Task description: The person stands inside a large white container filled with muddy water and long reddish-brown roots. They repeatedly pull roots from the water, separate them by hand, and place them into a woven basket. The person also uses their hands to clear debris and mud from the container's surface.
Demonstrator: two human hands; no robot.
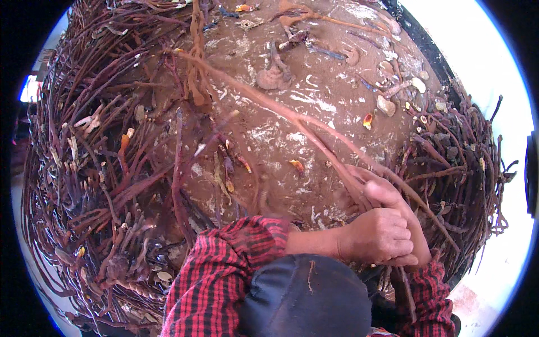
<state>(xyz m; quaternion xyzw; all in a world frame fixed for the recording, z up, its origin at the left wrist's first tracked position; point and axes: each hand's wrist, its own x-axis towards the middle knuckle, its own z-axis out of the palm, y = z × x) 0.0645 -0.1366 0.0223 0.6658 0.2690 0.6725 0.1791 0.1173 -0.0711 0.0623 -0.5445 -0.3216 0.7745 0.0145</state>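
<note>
Long, thin reddish-brown roots stretch from the far left of the soil-covered surface to my hands at the lower right, forking along the way. My right hand wraps round their near part, its thumb lying along them. Just below, my left hand reaches across, its fingers curled into a fist against the right wrist. A thin root end hangs beneath the left fist. It seems to come from inside that fist, but the fingers hide the grip. One branch passes to the right of both hands.
A large heap of tangled roots fills the left side. A smaller pile lies at the right edge. Loose root pieces, a knobbly stub and pale stones dot the brown surface. A dark cap covers the bottom middle.
</note>
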